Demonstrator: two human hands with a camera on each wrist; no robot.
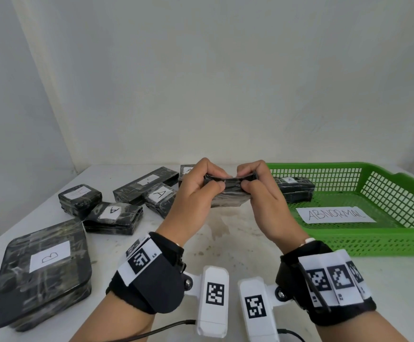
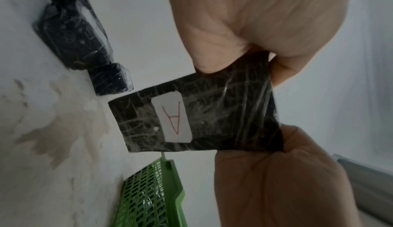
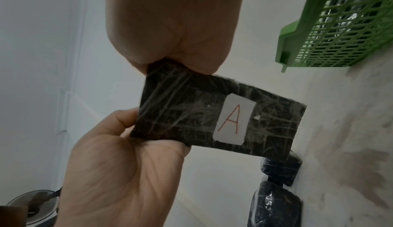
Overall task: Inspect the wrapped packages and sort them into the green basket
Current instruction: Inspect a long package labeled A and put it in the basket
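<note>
Nearest the camera, a large flat wrapped package marked B is seen at the near left of the white table. Above the middle of the table, a small black wrapped package is held in the air between both hands, clear of the surface. Its left end is pinched by the left hand, thumb on the near face and fingers curled over the top edge; its right end is gripped in the same way by the right hand. In both wrist views a white label with a red letter A is shown on the package's underside. To the left of the hands, four more wrapped packages marked A are grouped on the table, some touching; a fifth is partly hidden behind the left hand. To the right lies the green basket, with a paper label reading ABNORMAL on its floor and one wrapped package at its far left corner. A pale wall is seen beyond.
</note>
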